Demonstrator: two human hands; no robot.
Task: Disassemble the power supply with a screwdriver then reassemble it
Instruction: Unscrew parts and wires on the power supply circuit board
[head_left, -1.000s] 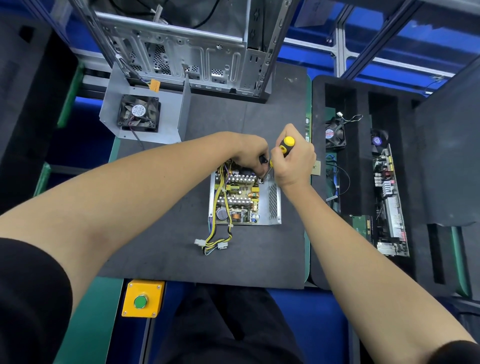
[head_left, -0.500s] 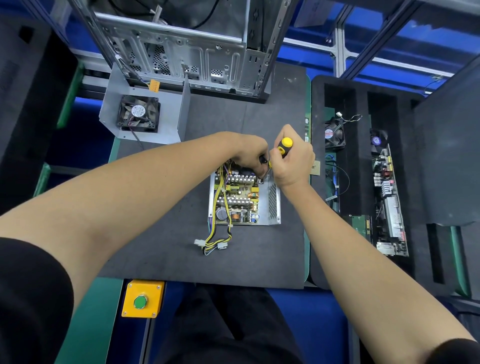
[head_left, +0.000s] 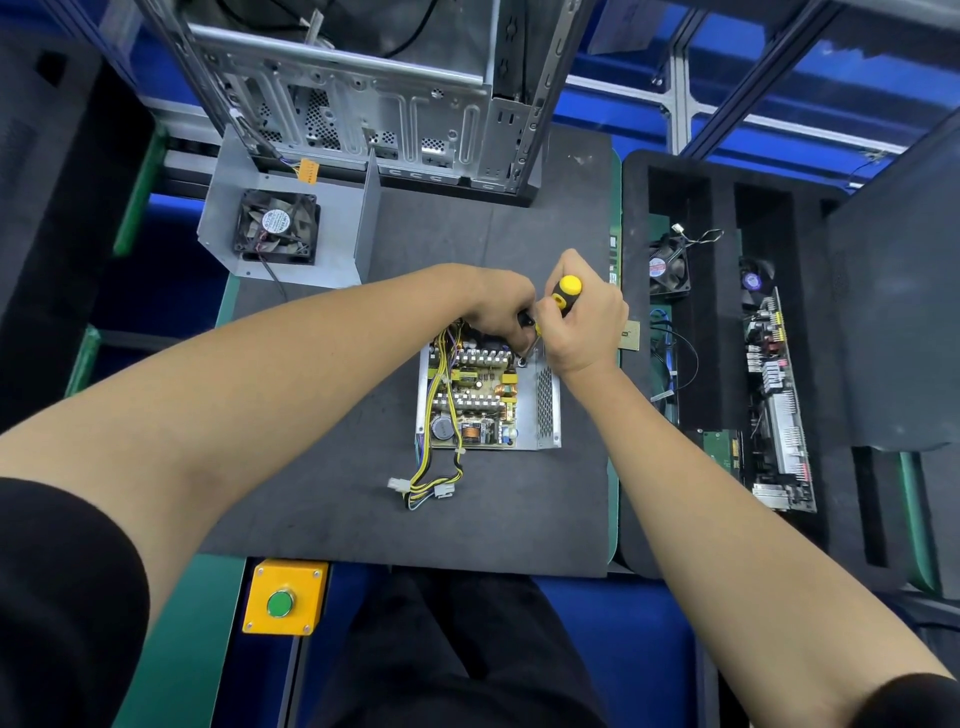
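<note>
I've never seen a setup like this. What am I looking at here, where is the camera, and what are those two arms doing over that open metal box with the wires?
There is no machine here: a person works with bare hands. The camera sits on the person's head and looks down, so both arms reach into the picture from below.

On the dark mat lies an open power supply, a metal box with its circuit board showing and a bundle of yellow and black wires trailing toward the person. The right hand grips a screwdriver with a yellow and black handle, its tip pointing down at the far right corner of the board. The left hand rests at that same corner, fingers curled near the screwdriver's shaft.

Farther back, the removed cover holds a fan, and an empty computer case stands behind. A foam tray on the right holds other parts.
</note>
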